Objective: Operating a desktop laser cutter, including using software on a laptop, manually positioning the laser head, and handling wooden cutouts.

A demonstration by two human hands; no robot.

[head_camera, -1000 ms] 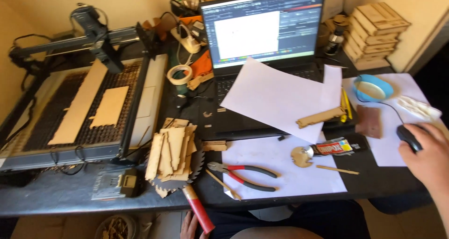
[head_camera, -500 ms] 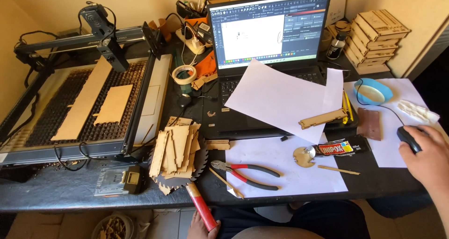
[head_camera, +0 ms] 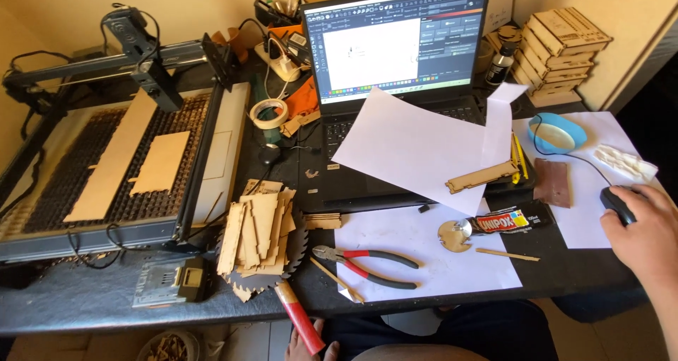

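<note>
Two hands show: at 6 o'clock the left hand (head_camera: 308,345) closes around a red-handled tool (head_camera: 299,326), a slim glossy cylinder. At 3 o'clock the right hand (head_camera: 646,230) cups a dark rounded mouse (head_camera: 616,203) on the table (head_camera: 85,301). Farther, at 12, a laptop (head_camera: 395,47) glows.

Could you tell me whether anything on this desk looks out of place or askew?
Yes: a large white sheet lies skewed over the laptop, hiding most of its keyboard, while the right hand rests on the mouse. The red-handled tool overhangs the desk's front edge.
</note>
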